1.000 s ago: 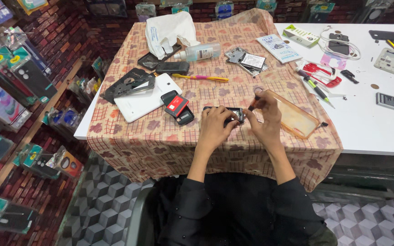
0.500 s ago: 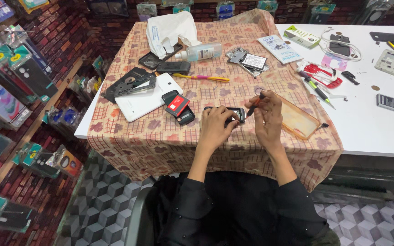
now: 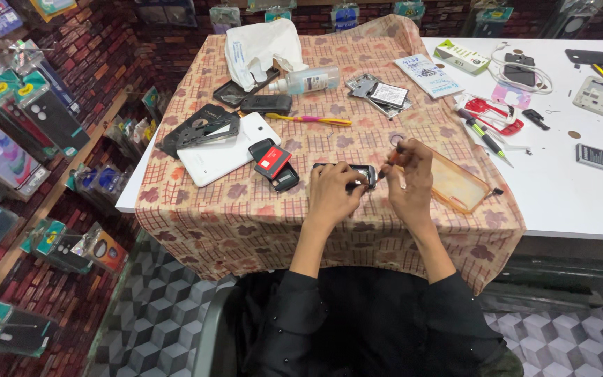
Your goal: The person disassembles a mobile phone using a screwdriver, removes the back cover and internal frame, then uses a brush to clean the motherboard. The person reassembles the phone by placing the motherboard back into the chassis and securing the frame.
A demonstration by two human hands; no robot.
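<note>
Left hand (image 3: 333, 190): rests on the patterned cloth (image 3: 246, 216), fingers closed around the near end of a small dark mobile phone (image 3: 349, 174); grip is holding the phone flat.
Right hand (image 3: 407, 178): raised just right of the phone, fingertips pinched on a thin dark tool (image 3: 387, 167); grip is closed on the tool.
Tool: slants down and left; its tip meets the right end of the phone.
Mobile phone: lies near the middle of the cloth, close to the near edge of the worktop (image 3: 567, 202), between the two hands.
Clear orange phone case (image 3: 455, 183): lies on the cloth just right of the right hand, partly hidden by it.
Red and black phone (image 3: 273, 164): lies on the cloth left of the left hand, overlapping a white tablet (image 3: 221, 150).
Black phone frame (image 3: 197, 128): lies at the far left corner of the tablet.
Yellow and pink pen (image 3: 308, 119): lies beyond the phone, well apart from it.
Clear bottle (image 3: 308, 80): lies on its side at the far part of the cloth, next to a white bag (image 3: 259, 42).
Sleeves: black, both arms.
</note>
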